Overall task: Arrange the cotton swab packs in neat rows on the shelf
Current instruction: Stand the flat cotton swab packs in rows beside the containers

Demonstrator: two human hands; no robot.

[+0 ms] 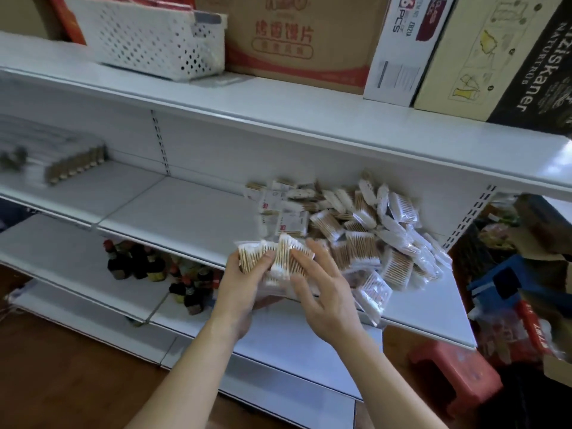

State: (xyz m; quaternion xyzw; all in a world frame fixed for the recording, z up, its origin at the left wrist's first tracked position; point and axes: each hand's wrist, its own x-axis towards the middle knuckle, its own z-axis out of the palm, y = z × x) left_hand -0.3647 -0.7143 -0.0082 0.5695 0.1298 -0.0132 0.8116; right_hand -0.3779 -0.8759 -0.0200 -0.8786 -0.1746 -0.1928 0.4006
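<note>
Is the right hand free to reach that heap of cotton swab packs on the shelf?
Probably yes: the right hand is open, only touching the held packs, and the heap lies just beyond it, unobstructed.

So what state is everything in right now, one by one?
Left hand: grips a bundle of swab packs.
Right hand: fingers spread, touching the bundle.
Held swab packs: bunched, off the shelf.
Swab pack pile: jumbled heap, not in rows.
Middle shelf: bare on its left part.
White basket: upright on top shelf.
</note>
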